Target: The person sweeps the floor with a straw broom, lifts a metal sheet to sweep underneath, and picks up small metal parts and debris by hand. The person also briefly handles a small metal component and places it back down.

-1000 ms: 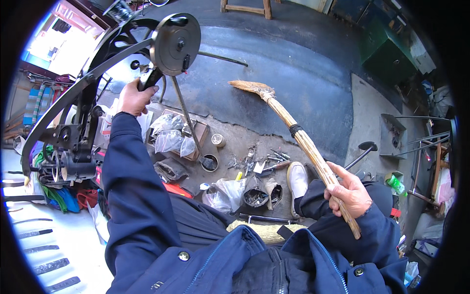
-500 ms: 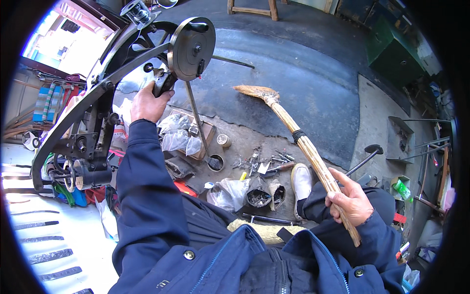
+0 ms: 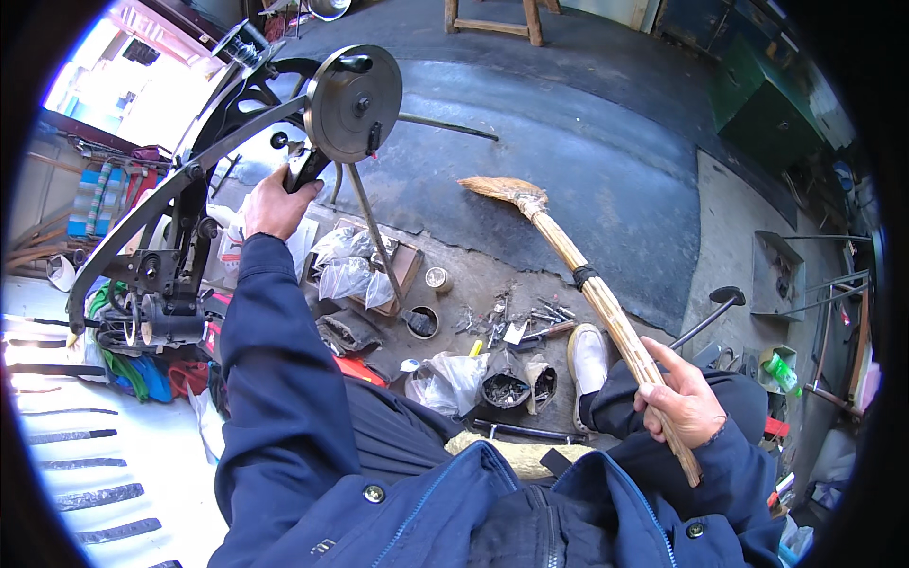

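A black hand-cranked sewing machine (image 3: 194, 175) of the shoe-patching kind stands at the left. Its large handwheel (image 3: 331, 114) is up front, with a thread spool at the far top. My left hand (image 3: 276, 204) is closed round the dark end of the machine's arm, just below the wheel; its fingertips are partly hidden. A short straw broom (image 3: 606, 303), bound with black tape, is gripped by its handle in my right hand (image 3: 684, 402). The broom's head points up and left, held off the ground above the dark mat (image 3: 606, 208).
Between my feet and the mat lie scattered tools (image 3: 530, 317), a tin (image 3: 420, 322), bags of small parts (image 3: 506, 388) and a wooden tray (image 3: 405, 265) with plastic bags. A wooden stool (image 3: 497, 26) stands far off. Metal shoe stands (image 3: 727, 296) are at right.
My left hand and the sewing machine have shifted a little to the left together. The broom stays in my right hand, almost unmoved; the whole view has shifted slightly.
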`<state>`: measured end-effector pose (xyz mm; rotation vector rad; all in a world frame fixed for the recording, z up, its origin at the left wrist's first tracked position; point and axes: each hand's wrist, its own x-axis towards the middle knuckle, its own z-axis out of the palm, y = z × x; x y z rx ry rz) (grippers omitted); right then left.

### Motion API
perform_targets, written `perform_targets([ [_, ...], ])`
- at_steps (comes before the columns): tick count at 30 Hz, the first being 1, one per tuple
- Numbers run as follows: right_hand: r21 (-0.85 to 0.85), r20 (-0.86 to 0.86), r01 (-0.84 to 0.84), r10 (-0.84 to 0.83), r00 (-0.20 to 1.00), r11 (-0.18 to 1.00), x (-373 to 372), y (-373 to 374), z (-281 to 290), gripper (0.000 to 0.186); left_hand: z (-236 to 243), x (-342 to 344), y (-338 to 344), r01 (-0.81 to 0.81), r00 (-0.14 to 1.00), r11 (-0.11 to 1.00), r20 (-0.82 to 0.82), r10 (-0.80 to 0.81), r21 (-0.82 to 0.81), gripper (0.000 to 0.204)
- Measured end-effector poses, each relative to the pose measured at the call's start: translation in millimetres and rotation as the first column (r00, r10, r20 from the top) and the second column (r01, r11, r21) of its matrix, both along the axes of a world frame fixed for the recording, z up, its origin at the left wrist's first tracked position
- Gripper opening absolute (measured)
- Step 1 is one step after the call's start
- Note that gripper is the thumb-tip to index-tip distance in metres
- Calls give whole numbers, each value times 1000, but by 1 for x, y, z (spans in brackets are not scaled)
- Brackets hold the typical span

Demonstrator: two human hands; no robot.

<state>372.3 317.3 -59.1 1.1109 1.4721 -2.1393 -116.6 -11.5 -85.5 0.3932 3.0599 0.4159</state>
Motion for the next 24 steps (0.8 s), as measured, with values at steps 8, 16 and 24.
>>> perform_targets([
  [8, -3, -1, 5, -5, 1000, 1000, -8, -1, -1, 79, 8, 11, 4, 6, 999, 999, 33, -8, 42, 56],
  [16, -11, -7, -44, 44, 999, 999, -9, 4, -4, 78, 6, 45, 0, 69, 975, 997, -213, -58, 44, 66],
  [24, -79, -354, 273, -282, 891, 959, -23, 13, -6, 68, -24, 135, -8, 476, 832, 804, -478, -281, 356, 19],
])
